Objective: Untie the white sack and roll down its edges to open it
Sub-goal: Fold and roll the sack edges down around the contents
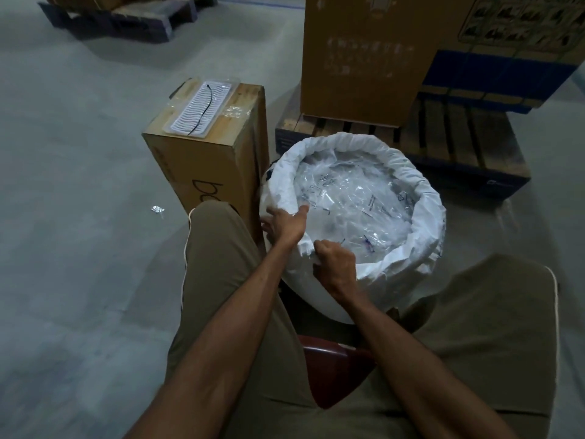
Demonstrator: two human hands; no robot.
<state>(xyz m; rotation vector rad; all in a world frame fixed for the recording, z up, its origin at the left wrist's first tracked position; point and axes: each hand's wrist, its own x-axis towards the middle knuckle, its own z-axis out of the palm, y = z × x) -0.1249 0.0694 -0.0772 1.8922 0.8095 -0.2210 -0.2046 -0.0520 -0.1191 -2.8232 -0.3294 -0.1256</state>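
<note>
Grey concrete floor (79, 185) spreads under a dim storeroom, and on it, between the seated person's knees, stands the white sack (408, 264), upright with its mouth facing up and already open; its edge is rolled outward into a thick collar (348, 141) round most of the rim, and inside lie crumpled clear plastic bags (351, 198) with small dark print. Left hand (285, 224) rests on the near-left part of the rim, its fingers spread over the outside of the cloth and the thumb hooked over the edge, so it is partly closed on the fold; right hand (334, 263) is curled into a fist just beside it on the near rim, pinching a bunch of the white cloth. Both forearms reach in from the bottom over olive trousers (221, 280); a dark red seat (332, 369) shows between the thighs. Just left of the sack, touching or nearly so, a long cardboard box (209, 153) lies with a clear plastic tray (202, 106) on top, a black cord lying across the tray; behind the sack a wooden pallet (459, 144) carries a tall carton (367, 58) and a printed box (519, 20); a scrap of foil (157, 210) lies on the floor well to the left; another pallet (126, 17) sits far back.
</note>
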